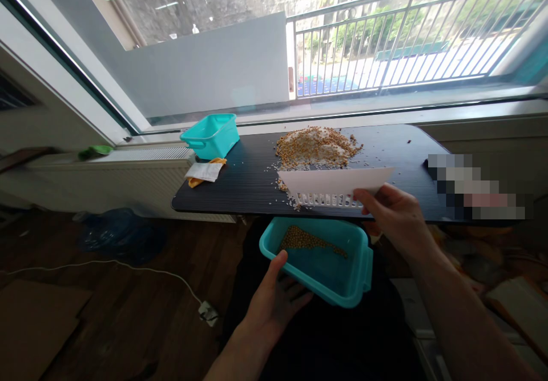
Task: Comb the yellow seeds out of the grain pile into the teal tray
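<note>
My left hand [274,301] grips the near left corner of a teal plastic tub [338,281] held below the front edge of the black table [240,189]. Yellow beans [306,239] lie along the tub's far side. My right hand [396,215] holds a white slotted basket [334,188] by its right end, resting on the table's front edge just above the tub. Behind the basket sits a pile of mixed yellow beans and white grains [317,147].
A second teal tub [212,135] stands at the table's back left, with a white paper packet [205,171] on a yellow cloth beside it. A radiator [128,178] is left of the table. A white cable and plug [208,311] lie on the wooden floor.
</note>
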The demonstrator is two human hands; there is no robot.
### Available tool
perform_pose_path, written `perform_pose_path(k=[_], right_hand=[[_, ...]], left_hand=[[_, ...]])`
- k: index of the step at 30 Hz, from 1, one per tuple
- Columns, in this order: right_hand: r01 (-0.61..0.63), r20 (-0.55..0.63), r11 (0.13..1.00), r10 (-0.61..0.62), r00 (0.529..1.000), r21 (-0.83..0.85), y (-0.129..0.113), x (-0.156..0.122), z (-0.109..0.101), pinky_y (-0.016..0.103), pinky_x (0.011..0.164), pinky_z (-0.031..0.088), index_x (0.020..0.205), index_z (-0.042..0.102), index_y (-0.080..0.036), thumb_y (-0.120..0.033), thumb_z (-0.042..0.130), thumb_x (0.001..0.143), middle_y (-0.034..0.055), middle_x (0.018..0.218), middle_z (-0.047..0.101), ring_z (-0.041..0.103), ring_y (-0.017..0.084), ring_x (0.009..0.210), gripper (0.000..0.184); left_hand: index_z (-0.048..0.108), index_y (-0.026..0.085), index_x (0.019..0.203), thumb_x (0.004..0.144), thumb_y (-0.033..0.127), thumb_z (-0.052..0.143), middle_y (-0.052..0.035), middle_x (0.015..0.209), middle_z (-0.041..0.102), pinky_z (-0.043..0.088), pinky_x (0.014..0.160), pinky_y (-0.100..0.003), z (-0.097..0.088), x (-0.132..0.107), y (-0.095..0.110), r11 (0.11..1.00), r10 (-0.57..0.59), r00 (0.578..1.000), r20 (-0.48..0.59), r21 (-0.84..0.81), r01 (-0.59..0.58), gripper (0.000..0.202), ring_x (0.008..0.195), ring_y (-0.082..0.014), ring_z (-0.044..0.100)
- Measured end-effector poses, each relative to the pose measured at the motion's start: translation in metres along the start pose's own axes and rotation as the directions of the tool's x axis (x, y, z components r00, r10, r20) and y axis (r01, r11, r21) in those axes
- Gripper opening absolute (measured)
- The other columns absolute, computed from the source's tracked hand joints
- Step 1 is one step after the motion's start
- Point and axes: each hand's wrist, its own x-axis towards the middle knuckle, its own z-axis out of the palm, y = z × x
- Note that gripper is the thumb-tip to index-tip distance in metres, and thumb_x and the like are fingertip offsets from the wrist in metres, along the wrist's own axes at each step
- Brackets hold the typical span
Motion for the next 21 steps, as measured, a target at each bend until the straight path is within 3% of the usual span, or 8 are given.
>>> perform_pose_path(k=[6,9,12,17,21], right_hand=[[0.004,-0.055,1.000,-0.003,0.999,0.013,-0.0042,-0.0039,-0.0053,0.021,0.044,0.038,0.068,0.066,-0.021,-0.034,0.067,0.068,-0.0040,0.051,0.055,0.046,0.009,0.046,0.014],[0.003,-0.005,1.000,-0.003,1.000,0.012,-0.0042,-0.0050,-0.0039,0.021,0.043,0.037,0.066,0.065,-0.020,-0.035,0.067,0.068,-0.0040,0.049,0.054,0.046,0.009,0.045,0.015],[-0.003,0.015,1.000,0.002,1.000,0.004,0.0006,-0.0033,-0.0029,0.021,0.041,0.036,0.070,0.067,-0.019,-0.036,0.068,0.067,-0.0036,0.051,0.056,0.046,0.009,0.045,0.017],[0.010,-0.067,1.000,-0.011,0.998,-0.003,0.0041,0.0003,-0.0041,0.020,0.042,0.037,0.077,0.069,-0.019,-0.036,0.067,0.069,-0.0022,0.061,0.062,0.047,0.008,0.047,0.019],[0.007,-0.023,1.000,-0.007,1.000,-0.011,-0.0006,-0.0014,-0.0019,0.021,0.044,0.039,0.076,0.068,-0.018,-0.036,0.067,0.068,-0.0022,0.058,0.062,0.048,0.009,0.047,0.020]], left_hand=[[0.047,0.016,0.125,0.076,0.051,0.057,-0.0158,0.123,0.056,0.047,0.090,-0.042,0.0011,-0.0002,-0.0009,1.000,0.007,1.000,-0.017,-0.002,-0.007,0.061,0.109,-0.0311,0.056],[0.047,0.016,0.124,0.075,0.050,0.058,-0.0162,0.124,0.055,0.047,0.089,-0.042,0.0023,-0.0005,-0.0007,1.000,0.008,1.000,-0.023,-0.010,-0.008,0.061,0.109,-0.0312,0.057],[0.048,0.015,0.123,0.075,0.050,0.058,-0.0164,0.124,0.055,0.048,0.089,-0.042,0.0028,-0.0009,-0.0004,1.000,0.008,1.000,-0.030,-0.008,-0.008,0.060,0.108,-0.0304,0.058],[0.048,0.015,0.123,0.076,0.051,0.057,-0.0164,0.123,0.055,0.047,0.091,-0.041,0.0027,-0.0007,-0.0001,1.000,0.005,1.000,-0.024,0.003,-0.005,0.060,0.109,-0.0301,0.057],[0.048,0.015,0.124,0.076,0.051,0.057,-0.0158,0.123,0.056,0.046,0.092,-0.042,0.0015,-0.0003,-0.0001,1.000,0.003,1.000,-0.011,0.007,-0.002,0.061,0.111,-0.0307,0.055]])
